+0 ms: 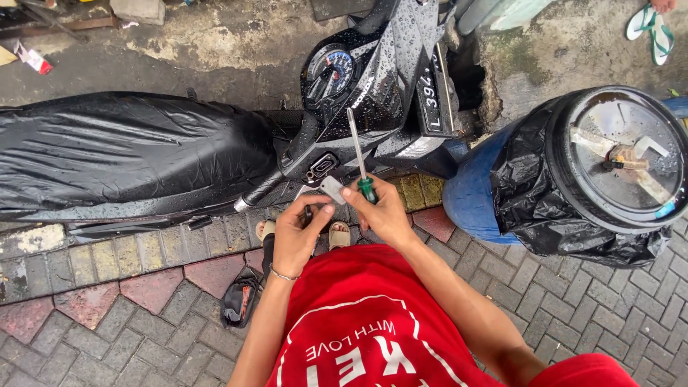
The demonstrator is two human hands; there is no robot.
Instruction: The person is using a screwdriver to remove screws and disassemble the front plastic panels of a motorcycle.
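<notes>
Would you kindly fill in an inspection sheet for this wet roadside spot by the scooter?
Surface: wet brick paving.
Job's things: green-handled screwdriver; small grey part.
Clutter: dark pouch on the paving.
Grips: left hand pinches the grey part; right hand holds the screwdriver upright.
Cables: nothing seen.
Surroundings: rain-beaded black scooter; blue drum with black bag and lid; sandals far right.
</notes>
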